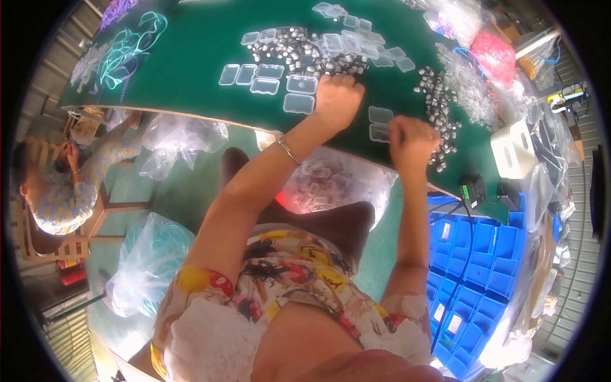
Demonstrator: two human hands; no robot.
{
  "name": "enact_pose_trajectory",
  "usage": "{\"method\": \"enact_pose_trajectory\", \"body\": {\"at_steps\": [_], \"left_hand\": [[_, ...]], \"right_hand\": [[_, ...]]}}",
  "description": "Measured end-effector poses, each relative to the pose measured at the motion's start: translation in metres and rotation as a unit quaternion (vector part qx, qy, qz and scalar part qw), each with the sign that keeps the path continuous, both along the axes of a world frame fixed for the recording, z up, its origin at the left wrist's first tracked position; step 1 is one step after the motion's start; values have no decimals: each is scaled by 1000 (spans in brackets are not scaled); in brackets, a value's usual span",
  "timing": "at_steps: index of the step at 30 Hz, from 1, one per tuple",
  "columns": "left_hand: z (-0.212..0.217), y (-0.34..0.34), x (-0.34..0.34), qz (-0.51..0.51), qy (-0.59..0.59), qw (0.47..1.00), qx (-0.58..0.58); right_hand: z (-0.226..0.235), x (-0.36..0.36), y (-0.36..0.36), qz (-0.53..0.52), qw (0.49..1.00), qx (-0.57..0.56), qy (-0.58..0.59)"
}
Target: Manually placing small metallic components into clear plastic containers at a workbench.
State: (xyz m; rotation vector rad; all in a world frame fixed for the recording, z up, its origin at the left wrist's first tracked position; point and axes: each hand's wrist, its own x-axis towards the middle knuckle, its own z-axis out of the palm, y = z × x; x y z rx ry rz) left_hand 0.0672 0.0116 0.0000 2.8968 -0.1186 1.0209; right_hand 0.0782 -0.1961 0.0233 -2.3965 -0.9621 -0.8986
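My left hand is at the near edge of a pile of small grey-and-white cylindrical pieces, with its fingers curled and their tips mostly hidden. Just left of it lies an open clear plastic box, lid and base spread flat. My right hand is closed, its fingertips at the right edge of another open clear box. What those fingers hold, if anything, is too small to make out. Several more clear boxes lie to the left, and others are heaped on the far side of the pile.
More small pieces run along the right of the green table, beside clear plastic bits. A white container and blue bins stand right. Cords lie far left. A bag of clear pieces sits below; another person sits left.
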Motion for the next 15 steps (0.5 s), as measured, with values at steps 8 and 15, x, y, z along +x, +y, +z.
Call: {"method": "enact_pose_trajectory", "body": {"at_steps": [8, 15], "left_hand": [[7, -12, -21, -132, 36, 935, -327], [11, -26, -34, -207, 52, 861, -462]], "right_hand": [[0, 109, -8, -179, 976, -117, -32], [6, 121, 7, -212, 949, -232, -3]]}}
